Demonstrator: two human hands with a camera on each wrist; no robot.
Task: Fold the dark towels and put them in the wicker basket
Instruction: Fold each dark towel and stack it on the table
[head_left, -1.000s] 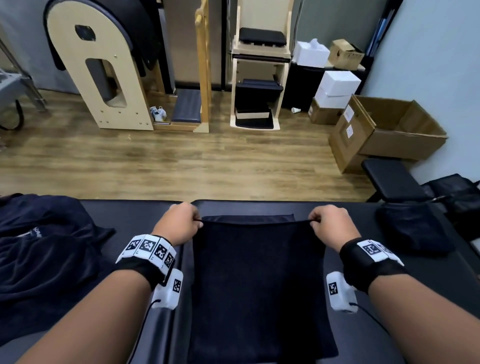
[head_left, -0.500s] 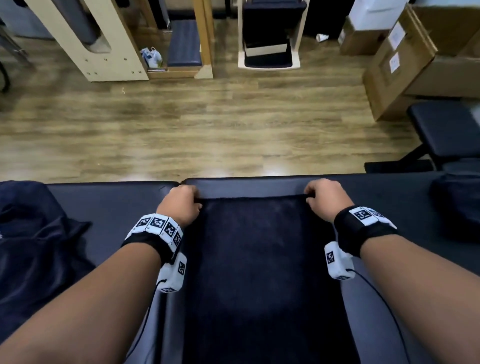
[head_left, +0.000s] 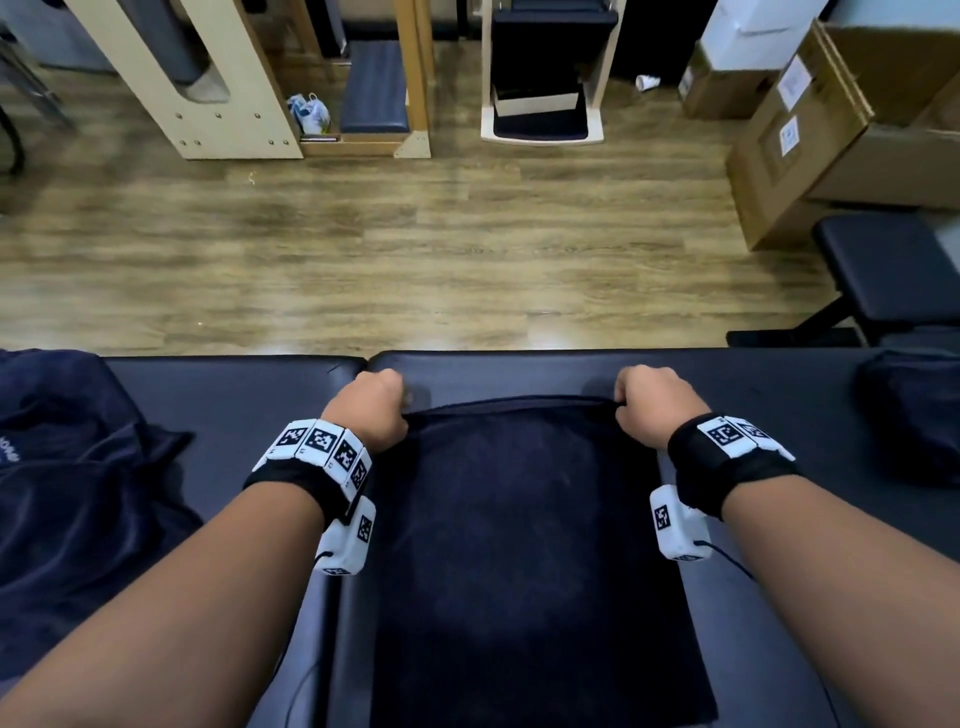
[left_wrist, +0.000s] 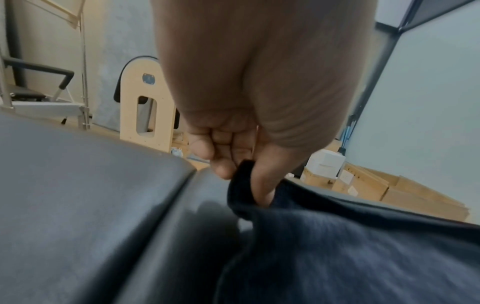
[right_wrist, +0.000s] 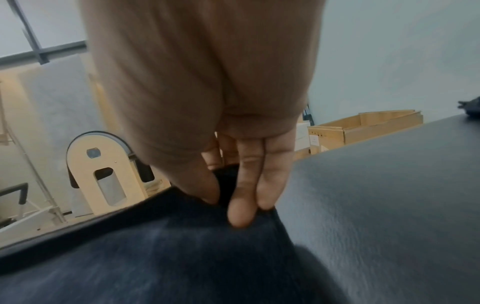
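Observation:
A dark towel (head_left: 519, 545) lies flat on the black padded table (head_left: 234, 395), running from the near edge to the far edge. My left hand (head_left: 371, 410) pinches its far left corner, seen close in the left wrist view, where thumb and fingers hold the towel edge (left_wrist: 241, 185). My right hand (head_left: 652, 402) pinches the far right corner (right_wrist: 226, 191) between thumb and fingers. The far edge is lifted slightly off the table. No wicker basket is in view.
A heap of dark towels (head_left: 67, 493) lies on the table at the left. Another dark bundle (head_left: 914, 415) sits at the right edge. Beyond the table are wooden floor, a black bench (head_left: 893, 270), cardboard boxes (head_left: 810, 130) and wooden exercise frames (head_left: 208, 78).
Both hands have stayed at the towel's far corners and now lift that edge slightly. The head camera has tilted down, so the room appears higher in the frame.

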